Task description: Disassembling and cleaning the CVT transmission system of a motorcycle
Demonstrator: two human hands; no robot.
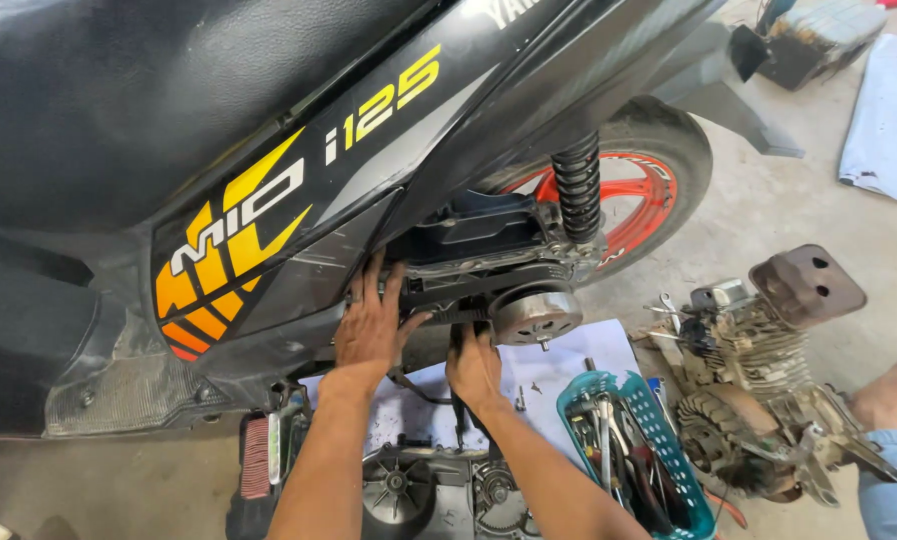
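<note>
Head view: you're crouched on a dusty, pale concrete floor (pixel 769 220) in a workshop, with a white sheet (pixel 569 370) spread under the work and a blue cloth (pixel 889 120) lying further off. A black scooter (pixel 269 150) with glossy panels and yellow-orange graphics fills the frame; its rear wheel (pixel 639 190) has a red rim, and a coiled black shock spring (pixel 579 185) stands in front of it. Your left hand (pixel 371 325) lies flat, fingers spread open, against the exposed transmission case. Your right hand (pixel 475 365) reaches up at the ribbed black drive belt (pixel 459 316); its fingers are curled, but you cannot tell whether they grip it. The belt runs to a round, dull-metal clutch drum (pixel 537 314), just right of your right hand. Below lie a finned grey cover (pixel 399 485) and a teal perforated basket (pixel 669 450) of tools. To the right sits a greasy, stripped engine (pixel 749 380), with another person's arm (pixel 889 395) beside it.
</note>
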